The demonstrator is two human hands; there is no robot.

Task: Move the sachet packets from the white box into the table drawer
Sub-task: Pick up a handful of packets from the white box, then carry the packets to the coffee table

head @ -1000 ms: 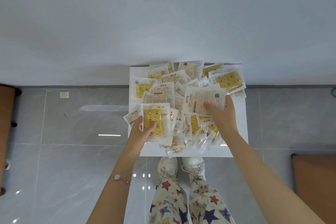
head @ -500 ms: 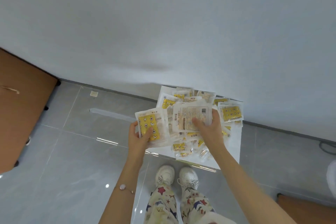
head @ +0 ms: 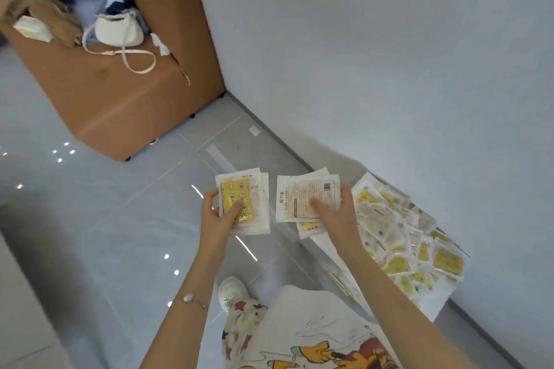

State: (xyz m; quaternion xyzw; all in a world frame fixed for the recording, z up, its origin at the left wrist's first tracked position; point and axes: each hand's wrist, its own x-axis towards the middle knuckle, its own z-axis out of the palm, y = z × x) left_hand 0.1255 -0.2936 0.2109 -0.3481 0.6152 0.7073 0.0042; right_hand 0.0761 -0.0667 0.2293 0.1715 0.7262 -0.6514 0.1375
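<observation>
My left hand grips 1 stack of sachet packets - thumb curled over the yellow printed face of the top packet, fingers wrapped behind the stack's left edge. My right hand grips a second stack with the text-and-barcode side facing up: thumb pressed on the top face, fingers curled round the right edge. The 2 stacks are held side by side with a clear gap between them, above the grey tiled floor. The white box stands on the floor against the wall, to my right. A loose pile of sachets fills it, some yellow side up, some plain side up, and several overlap the rim. The lower packets of the second stack appear just beside the box's near corner. A brown cabinet stands to the upper left, well apart from both hands. A white bag with a long strap lies on its top, next to blurred fabric items. A bracelet sits on my left wrist, and 1 white shoe shows on the floor below.
</observation>
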